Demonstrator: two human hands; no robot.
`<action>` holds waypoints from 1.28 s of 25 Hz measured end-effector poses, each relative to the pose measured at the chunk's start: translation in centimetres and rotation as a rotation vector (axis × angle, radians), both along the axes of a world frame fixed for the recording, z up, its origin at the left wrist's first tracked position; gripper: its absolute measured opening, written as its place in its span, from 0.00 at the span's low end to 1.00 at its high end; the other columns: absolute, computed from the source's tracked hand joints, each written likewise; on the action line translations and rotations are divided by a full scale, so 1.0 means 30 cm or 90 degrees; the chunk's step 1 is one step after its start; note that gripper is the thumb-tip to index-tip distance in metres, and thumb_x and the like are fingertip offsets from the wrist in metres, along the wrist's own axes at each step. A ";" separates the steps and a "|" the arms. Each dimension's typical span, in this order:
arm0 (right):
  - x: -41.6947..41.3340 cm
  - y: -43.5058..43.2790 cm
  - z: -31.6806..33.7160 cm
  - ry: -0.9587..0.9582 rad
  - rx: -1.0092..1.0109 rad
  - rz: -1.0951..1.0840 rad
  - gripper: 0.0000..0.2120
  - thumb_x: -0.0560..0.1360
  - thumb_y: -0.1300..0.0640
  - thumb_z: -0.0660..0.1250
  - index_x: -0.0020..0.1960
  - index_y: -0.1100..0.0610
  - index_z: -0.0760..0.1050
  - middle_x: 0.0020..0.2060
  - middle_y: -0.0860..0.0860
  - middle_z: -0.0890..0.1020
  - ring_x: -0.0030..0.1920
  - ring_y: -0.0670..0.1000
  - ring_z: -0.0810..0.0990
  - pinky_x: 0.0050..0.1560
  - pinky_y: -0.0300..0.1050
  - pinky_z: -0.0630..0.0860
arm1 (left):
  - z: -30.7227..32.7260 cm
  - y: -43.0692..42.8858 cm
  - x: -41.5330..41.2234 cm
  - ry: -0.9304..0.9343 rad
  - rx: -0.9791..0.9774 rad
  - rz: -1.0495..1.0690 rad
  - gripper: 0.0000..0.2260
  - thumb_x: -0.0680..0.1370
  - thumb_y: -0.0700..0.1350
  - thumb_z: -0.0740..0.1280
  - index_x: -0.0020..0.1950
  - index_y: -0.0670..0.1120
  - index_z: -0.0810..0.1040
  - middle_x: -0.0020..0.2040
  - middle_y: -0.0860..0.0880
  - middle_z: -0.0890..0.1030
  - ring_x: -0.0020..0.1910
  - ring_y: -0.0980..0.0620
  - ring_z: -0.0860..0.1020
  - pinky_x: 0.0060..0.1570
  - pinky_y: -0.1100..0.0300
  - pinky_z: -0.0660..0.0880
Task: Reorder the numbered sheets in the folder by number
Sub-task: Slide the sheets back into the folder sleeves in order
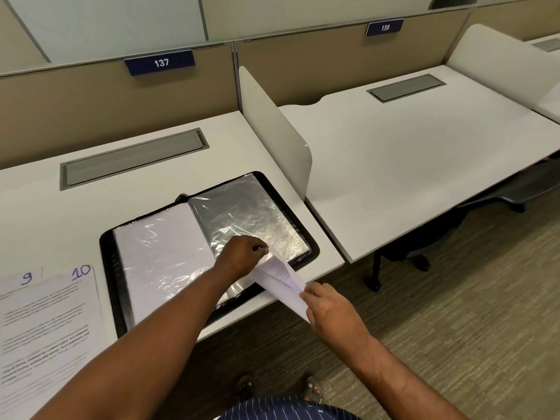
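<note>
Centre frame, the folder (104, 247) lies open. Left hand (242, 256) pinches the sleeve (251, 213) at its mouth, right hand (330, 310) grips the buckled sheet (278, 280) below. Best bet: hold the mouth wide, flatten the paper, keep it square.

Divider panel (274, 131) walls folder's (209, 237) right side; bare desk (45, 213) behind and left; sheets (45, 322) at near left
</note>
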State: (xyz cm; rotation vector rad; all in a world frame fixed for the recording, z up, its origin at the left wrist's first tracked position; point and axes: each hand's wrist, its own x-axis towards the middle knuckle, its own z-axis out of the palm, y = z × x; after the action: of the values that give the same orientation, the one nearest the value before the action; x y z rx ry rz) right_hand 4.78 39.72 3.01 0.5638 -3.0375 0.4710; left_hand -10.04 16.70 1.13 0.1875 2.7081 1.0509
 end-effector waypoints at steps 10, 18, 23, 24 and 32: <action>-0.108 -0.126 0.049 -0.066 0.085 -0.009 0.09 0.75 0.60 0.71 0.55 0.58 0.80 0.51 0.52 0.78 0.48 0.51 0.76 0.47 0.45 0.78 | -0.028 0.054 0.109 0.212 -0.139 -0.031 0.10 0.82 0.47 0.66 0.56 0.46 0.85 0.46 0.47 0.82 0.46 0.44 0.80 0.43 0.51 0.77; -0.094 -0.041 0.024 -0.001 -0.004 -0.129 0.13 0.69 0.63 0.76 0.52 0.58 0.81 0.48 0.52 0.80 0.45 0.50 0.78 0.40 0.44 0.81 | -0.026 0.003 0.133 0.250 -0.139 0.010 0.10 0.82 0.47 0.64 0.54 0.46 0.84 0.46 0.47 0.82 0.44 0.45 0.80 0.40 0.51 0.77; -0.106 -0.030 0.018 0.053 -0.015 -0.154 0.13 0.70 0.66 0.75 0.54 0.60 0.82 0.50 0.54 0.81 0.45 0.52 0.79 0.37 0.46 0.81 | -0.014 -0.003 0.131 0.258 -0.150 0.044 0.08 0.81 0.46 0.66 0.53 0.46 0.84 0.45 0.48 0.81 0.43 0.45 0.80 0.38 0.51 0.77; -0.109 -0.018 0.018 0.060 -0.017 -0.164 0.13 0.70 0.66 0.75 0.54 0.60 0.82 0.49 0.54 0.81 0.44 0.52 0.79 0.37 0.46 0.81 | -0.015 -0.013 0.128 0.262 -0.156 0.056 0.07 0.81 0.45 0.66 0.52 0.46 0.84 0.44 0.48 0.81 0.43 0.44 0.80 0.37 0.51 0.77; -0.072 -0.127 0.005 -0.002 0.040 -0.053 0.18 0.70 0.59 0.78 0.58 0.56 0.80 0.54 0.51 0.80 0.49 0.48 0.78 0.47 0.42 0.82 | -0.007 0.009 0.116 0.257 -0.158 0.059 0.07 0.80 0.45 0.66 0.51 0.46 0.84 0.44 0.48 0.82 0.42 0.45 0.80 0.37 0.51 0.78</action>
State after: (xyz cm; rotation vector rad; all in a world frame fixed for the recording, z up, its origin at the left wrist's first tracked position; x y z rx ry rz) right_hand 2.61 35.91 3.16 0.4371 -3.0734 0.3745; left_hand -6.56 16.97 0.91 0.2572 3.2082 0.7525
